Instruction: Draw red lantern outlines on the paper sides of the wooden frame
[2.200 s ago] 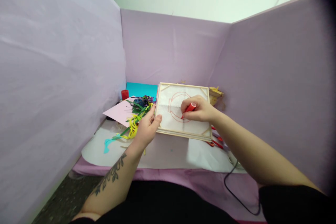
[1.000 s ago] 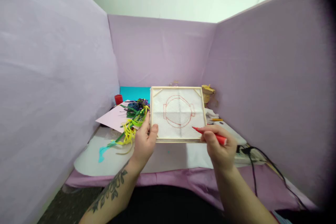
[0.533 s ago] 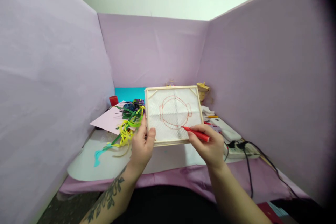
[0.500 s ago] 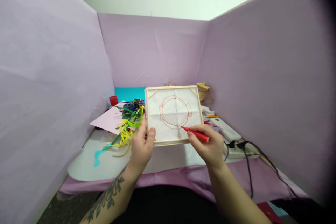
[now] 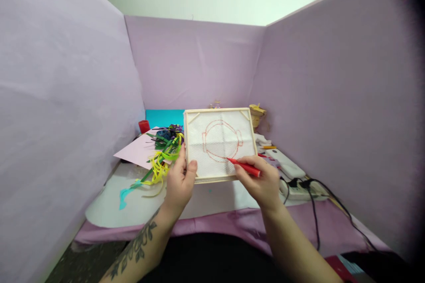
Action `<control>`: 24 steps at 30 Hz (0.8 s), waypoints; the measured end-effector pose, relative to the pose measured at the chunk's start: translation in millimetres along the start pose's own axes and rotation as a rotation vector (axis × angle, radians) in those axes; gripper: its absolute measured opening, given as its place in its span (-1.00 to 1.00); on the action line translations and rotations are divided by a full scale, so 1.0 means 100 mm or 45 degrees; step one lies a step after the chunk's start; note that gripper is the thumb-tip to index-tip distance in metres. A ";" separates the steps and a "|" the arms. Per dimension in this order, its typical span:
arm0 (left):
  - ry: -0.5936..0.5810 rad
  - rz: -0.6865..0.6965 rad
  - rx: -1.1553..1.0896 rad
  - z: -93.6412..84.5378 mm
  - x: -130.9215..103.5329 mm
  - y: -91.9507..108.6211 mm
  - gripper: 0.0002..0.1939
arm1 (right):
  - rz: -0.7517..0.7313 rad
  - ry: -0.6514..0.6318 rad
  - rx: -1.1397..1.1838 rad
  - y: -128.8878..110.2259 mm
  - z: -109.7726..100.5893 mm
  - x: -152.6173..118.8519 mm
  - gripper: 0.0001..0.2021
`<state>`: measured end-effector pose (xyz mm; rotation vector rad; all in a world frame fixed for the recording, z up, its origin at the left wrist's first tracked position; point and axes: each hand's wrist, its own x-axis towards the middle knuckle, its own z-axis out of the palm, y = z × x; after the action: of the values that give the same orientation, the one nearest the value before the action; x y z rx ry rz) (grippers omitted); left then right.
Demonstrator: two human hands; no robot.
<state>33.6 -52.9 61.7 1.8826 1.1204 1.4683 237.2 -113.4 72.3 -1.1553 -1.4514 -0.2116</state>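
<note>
My left hand (image 5: 181,179) grips the left edge of a wooden frame (image 5: 206,119) covered with white mesh, its thumb on the front and the other fingers partly hidden behind. The frame is held up, tilted toward me, above the table. A red outline (image 5: 222,141) is drawn on the mesh: a rounded shape with a small tab at each side. Pinched in my right hand (image 5: 262,179) is a red marker (image 5: 247,167), its tip at the lower part of the outline.
Left of the frame lie green, yellow and dark paper strips (image 5: 162,154) on a pink sheet (image 5: 131,152), with a blue sheet (image 5: 164,118) behind. At right are a white box-like device (image 5: 285,162), a power strip (image 5: 302,190) with black cables, and a yellowish pot (image 5: 256,117). Lilac panels (image 5: 195,62) enclose the table.
My right hand and the red marker have shifted slightly left along the bottom of the outline. The left hand and the frame have stayed almost where they were.
</note>
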 end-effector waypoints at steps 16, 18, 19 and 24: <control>-0.001 0.011 0.008 0.00 0.00 0.00 -0.36 | 0.028 0.018 0.015 0.00 0.01 0.01 -0.97; -0.008 0.004 -0.010 0.00 0.00 0.00 -0.35 | 0.061 0.048 0.017 0.01 0.01 0.01 -0.97; -0.013 0.002 -0.018 0.00 0.00 -0.01 -0.35 | 0.075 0.058 0.020 0.01 0.01 0.01 -0.97; -0.011 0.007 -0.032 0.01 0.00 -0.02 -0.34 | 0.038 0.019 0.006 0.01 0.01 0.01 -0.97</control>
<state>33.6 -51.4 60.2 1.8750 1.0889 1.4692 237.6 -111.6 71.7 -1.1688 -1.4195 -0.1957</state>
